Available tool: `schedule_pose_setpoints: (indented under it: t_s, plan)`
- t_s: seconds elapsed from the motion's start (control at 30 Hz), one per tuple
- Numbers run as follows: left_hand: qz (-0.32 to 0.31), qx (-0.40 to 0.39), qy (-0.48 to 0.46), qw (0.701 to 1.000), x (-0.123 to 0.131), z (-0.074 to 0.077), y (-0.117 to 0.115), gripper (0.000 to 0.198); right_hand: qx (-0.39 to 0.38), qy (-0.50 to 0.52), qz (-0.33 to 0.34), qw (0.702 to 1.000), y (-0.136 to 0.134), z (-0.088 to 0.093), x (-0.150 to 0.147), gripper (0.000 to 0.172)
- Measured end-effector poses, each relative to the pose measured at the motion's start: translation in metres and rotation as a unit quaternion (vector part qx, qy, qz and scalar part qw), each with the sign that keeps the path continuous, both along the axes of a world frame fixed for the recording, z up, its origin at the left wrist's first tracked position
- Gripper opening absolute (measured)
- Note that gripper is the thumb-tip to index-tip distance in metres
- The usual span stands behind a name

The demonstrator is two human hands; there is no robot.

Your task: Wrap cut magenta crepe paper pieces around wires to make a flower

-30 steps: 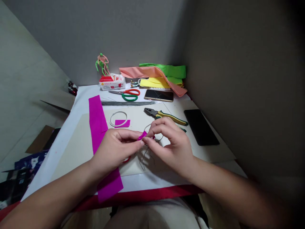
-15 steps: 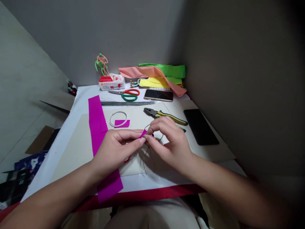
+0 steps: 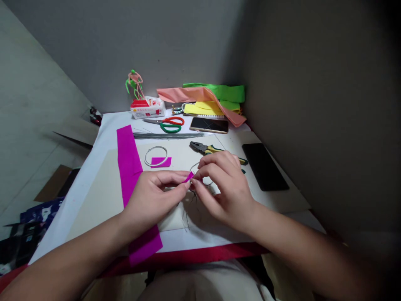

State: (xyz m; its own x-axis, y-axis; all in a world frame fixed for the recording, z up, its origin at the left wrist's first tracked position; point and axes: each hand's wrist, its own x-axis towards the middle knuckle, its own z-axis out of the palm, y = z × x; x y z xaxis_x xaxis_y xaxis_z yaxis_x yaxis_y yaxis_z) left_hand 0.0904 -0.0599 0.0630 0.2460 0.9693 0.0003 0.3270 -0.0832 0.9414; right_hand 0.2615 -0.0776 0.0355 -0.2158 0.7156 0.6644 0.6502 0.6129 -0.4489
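My left hand (image 3: 153,200) and my right hand (image 3: 225,190) meet over the middle of the board, their fingertips pinching a small magenta paper strip (image 3: 189,177). A thin bent wire (image 3: 189,211) hangs below the fingers, and a wire loop (image 3: 200,169) shows behind them. Left of my left hand lies a long magenta paper strip (image 3: 128,163), its lower part passing under my wrist. Just beyond my right fingers are yellow-handled pliers (image 3: 203,147), partly hidden by that hand. A white wire ring (image 3: 156,156) and a magenta paper piece (image 3: 161,162) lie nearby.
Farther back lie a bundle of straight wires (image 3: 167,135), red- and green-handled scissors (image 3: 169,124), a phone (image 3: 209,125) and folded paper sheets (image 3: 200,95). A black tablet (image 3: 265,167) lies at right. Walls stand behind and right.
My right hand has shifted slightly back over the pliers, its fingers closing in on the magenta strip. The strip stays between my fingertips.
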Motion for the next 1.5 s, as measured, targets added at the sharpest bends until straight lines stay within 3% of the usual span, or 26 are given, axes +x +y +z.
schedule_pose_setpoints:
  t_s: [0.17, 0.27, 0.33, 0.5, 0.67, 0.93, 1.27, 1.5]
  plan:
    - [0.014, 0.023, 0.023, 0.999, -0.002, -0.003, 0.0, 0.006, -0.014, 0.04, 0.008, 0.999, 0.003, 0.001, 0.002, 0.014]
    - [0.008, 0.027, 0.03, 0.999, -0.003, -0.006, 0.0, 0.005, -0.098, 0.114, 0.044, 0.988, 0.007, 0.003, 0.004, 0.015]
    - [-0.008, 0.035, 0.026, 0.999, -0.003, -0.007, 0.001, 0.005, -0.199, 0.203, 0.093, 0.954, 0.01, 0.005, 0.005, 0.019]
    - [-0.034, 0.133, 0.024, 0.99, -0.002, -0.007, 0.003, 0.007, -0.387, 0.369, 0.19, 0.823, 0.017, 0.004, 0.007, 0.031]
    - [-0.052, 0.136, 0.068, 0.987, -0.004, -0.001, 0.005, 0.01, -0.454, 0.391, 0.232, 0.766, 0.018, 0.001, 0.007, 0.021]
    - [-0.057, 0.085, 0.056, 0.993, -0.007, 0.0, 0.006, 0.007, -0.458, 0.364, 0.217, 0.781, 0.016, 0.0, 0.007, 0.029]
    - [-0.036, 0.076, 0.058, 0.995, -0.007, -0.002, 0.006, 0.006, -0.452, 0.35, 0.19, 0.799, 0.017, 0.0, 0.007, 0.028]
    - [-0.045, 0.001, 0.068, 0.997, -0.01, 0.001, 0.008, 0.02, -0.424, 0.473, 0.192, 0.748, 0.018, -0.003, 0.003, 0.024]
